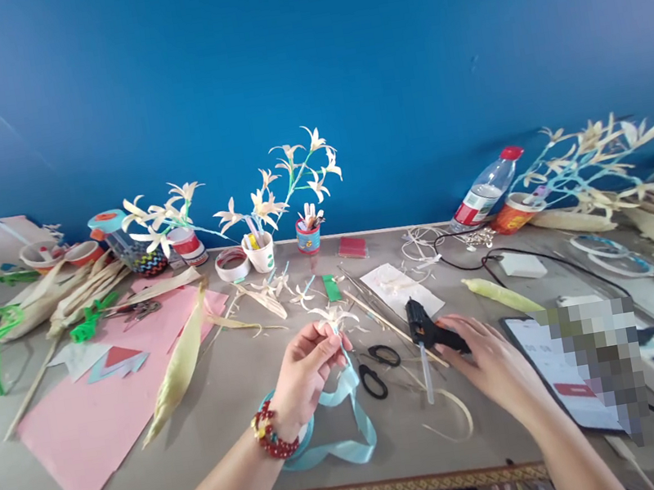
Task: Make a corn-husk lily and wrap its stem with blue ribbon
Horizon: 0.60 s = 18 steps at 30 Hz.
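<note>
We find the left hand [305,364] pinching a pale flower [334,317]. The right hand [488,353] grips a black glue gun [423,326] by its handle.

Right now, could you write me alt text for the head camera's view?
A person's left hand pinches a pale flower, light-blue ribbon below it; the right hand touches a black glue gun at a cluttered table.

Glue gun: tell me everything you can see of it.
The glue gun is black and looks plastic. Its barrel points away from the viewer, with a straight, translucent whitish glue stick sticking out the back. The handle extends rightward, between the thumb and fingers of the right hand. The front end overlaps the white paper in view. Whether it rests on anything or is on can't be told.
</note>
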Motion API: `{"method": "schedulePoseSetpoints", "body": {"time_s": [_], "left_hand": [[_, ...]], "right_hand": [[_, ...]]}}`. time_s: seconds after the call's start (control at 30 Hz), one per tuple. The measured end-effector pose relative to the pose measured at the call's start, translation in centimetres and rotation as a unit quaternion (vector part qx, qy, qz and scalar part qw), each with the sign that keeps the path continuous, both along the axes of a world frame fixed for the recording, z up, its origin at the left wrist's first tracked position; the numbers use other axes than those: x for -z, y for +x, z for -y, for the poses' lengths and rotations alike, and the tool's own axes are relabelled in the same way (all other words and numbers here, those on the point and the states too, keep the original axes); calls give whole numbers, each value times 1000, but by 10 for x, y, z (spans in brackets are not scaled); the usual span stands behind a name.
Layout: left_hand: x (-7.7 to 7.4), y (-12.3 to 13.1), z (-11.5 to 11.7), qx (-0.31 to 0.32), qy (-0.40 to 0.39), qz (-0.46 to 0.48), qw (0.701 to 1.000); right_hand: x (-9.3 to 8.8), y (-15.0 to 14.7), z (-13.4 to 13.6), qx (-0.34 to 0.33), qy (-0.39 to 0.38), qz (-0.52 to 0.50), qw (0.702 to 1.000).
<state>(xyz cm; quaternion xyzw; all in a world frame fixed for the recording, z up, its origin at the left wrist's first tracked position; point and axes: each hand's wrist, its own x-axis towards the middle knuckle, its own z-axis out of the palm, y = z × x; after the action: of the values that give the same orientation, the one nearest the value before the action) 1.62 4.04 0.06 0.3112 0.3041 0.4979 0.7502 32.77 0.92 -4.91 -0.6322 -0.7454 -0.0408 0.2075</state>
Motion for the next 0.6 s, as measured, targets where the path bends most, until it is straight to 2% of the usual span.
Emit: {"method": "schedulePoseSetpoints", "body": {"time_s": [0.47,0.6], "left_hand": [[-3,-2,0,18,12,11,1000],[-2,-2,1,11,4,8,1000]], "right_hand": [[6,6,-10,14,-53,39,998],[2,7,-14,-9,-84,47,995]]}}
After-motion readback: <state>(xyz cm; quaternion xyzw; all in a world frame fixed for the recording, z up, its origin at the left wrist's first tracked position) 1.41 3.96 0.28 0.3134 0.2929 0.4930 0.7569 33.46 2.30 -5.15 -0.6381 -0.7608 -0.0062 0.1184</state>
